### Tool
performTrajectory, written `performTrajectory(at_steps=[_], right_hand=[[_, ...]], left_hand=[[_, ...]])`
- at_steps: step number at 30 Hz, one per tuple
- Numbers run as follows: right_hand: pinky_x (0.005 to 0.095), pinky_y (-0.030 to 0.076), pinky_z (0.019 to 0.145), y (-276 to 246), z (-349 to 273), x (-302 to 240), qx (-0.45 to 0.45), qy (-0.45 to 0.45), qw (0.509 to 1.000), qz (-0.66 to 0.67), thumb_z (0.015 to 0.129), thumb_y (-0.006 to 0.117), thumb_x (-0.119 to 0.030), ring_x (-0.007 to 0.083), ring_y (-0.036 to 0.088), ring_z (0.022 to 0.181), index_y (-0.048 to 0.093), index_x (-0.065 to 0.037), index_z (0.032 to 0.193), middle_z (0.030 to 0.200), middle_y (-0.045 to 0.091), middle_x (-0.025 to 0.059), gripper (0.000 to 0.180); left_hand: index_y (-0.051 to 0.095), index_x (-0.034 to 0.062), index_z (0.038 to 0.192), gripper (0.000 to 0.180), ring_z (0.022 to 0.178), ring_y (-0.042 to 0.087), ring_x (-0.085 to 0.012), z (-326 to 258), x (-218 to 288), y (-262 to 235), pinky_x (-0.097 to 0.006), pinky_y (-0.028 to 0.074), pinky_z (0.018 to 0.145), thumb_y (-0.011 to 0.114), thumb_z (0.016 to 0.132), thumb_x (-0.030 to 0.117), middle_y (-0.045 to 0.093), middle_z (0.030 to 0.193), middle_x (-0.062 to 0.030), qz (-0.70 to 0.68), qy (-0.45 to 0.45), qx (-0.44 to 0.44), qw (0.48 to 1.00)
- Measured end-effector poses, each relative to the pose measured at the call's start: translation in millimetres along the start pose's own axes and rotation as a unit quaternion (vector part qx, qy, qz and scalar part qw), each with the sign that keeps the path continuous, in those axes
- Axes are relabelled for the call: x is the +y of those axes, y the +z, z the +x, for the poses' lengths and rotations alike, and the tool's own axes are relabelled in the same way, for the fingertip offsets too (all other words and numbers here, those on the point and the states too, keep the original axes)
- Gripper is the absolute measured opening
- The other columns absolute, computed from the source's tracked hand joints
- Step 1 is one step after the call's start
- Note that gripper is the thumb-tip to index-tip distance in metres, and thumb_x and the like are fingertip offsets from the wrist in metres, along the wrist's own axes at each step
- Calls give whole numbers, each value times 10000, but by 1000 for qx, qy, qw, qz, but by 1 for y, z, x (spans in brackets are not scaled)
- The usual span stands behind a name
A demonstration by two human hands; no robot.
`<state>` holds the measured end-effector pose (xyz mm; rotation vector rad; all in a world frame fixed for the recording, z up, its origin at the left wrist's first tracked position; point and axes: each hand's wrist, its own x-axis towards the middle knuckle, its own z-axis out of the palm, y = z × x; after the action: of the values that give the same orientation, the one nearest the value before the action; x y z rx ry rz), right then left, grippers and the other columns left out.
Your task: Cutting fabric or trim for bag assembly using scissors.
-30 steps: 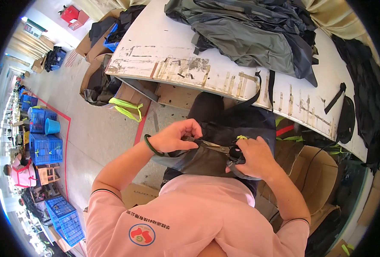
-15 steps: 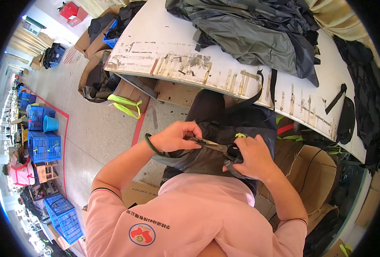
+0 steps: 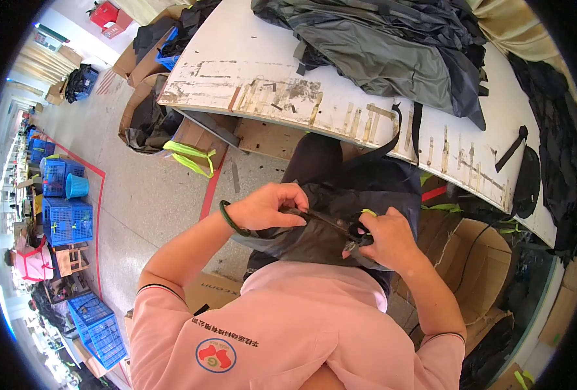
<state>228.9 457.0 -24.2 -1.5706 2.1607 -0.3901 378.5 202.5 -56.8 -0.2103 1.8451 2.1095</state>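
Observation:
Dark grey-green fabric (image 3: 321, 237) lies across my lap. At its upper left edge my left hand (image 3: 272, 207) pinches it between thumb and fingers, a green bangle round the wrist. My right hand (image 3: 389, 240) grips black-handled scissors (image 3: 338, 224), whose blades point left toward my left fingertips. The blade tips meet the fabric close to those fingers; exactly what lies between them is hard to make out. Above the right fingers a bit of yellow-green material (image 3: 368, 212) shows. A black strap (image 3: 373, 156) runs from the fabric up to the table edge.
In front stands a worn white table (image 3: 269, 78) with a heap of dark fabric pieces (image 3: 392, 65). Cardboard boxes stand at right (image 3: 477, 266) and at left (image 3: 139, 117). A yellow-green strip (image 3: 191, 158) hangs off the left one. Blue crates (image 3: 97, 328) line the far left floor.
The scissor blades have turned slightly and come closer together, and my right hand has shifted a little right. A small black scrap now shows by the cardboard below my left arm.

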Motion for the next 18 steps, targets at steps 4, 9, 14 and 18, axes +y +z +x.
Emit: performTrajectory(at_steps=[4, 9, 14, 18], right_hand=[[360, 397, 676, 5, -5, 6, 50, 23, 996, 74, 608, 819, -260, 305, 607, 759, 522, -78, 846, 796, 648, 103, 422], [371, 400, 674, 16, -11, 12, 32, 43, 994, 97, 617, 789, -200, 325, 595, 791, 523, -74, 881, 834, 636, 124, 395], [377, 387, 668, 12, -12, 10, 68, 15, 994, 83, 615, 800, -257, 311, 596, 777, 533, -69, 889, 795, 626, 105, 426], [374, 375, 670, 3, -12, 5, 73, 12, 995, 67, 622, 805, -286, 301, 592, 774, 538, -61, 900, 770, 612, 93, 446]], left_hand=[[533, 48, 781, 204, 942, 532, -153, -5, 10, 4, -270, 437, 813, 704, 762, -60, 553, 991, -60, 16, 61, 34, 997], [515, 72, 753, 243, 907, 550, -213, -13, 19, 5, -294, 451, 797, 725, 717, -45, 547, 993, -85, 241, 181, 73, 951], [517, 82, 751, 238, 869, 561, -232, -20, 19, 11, -317, 481, 718, 719, 710, -37, 550, 979, -90, 317, 247, 86, 912], [519, 79, 755, 230, 828, 574, -249, -20, 18, 12, -316, 494, 662, 712, 712, -38, 558, 976, -103, 375, 305, 79, 872]])
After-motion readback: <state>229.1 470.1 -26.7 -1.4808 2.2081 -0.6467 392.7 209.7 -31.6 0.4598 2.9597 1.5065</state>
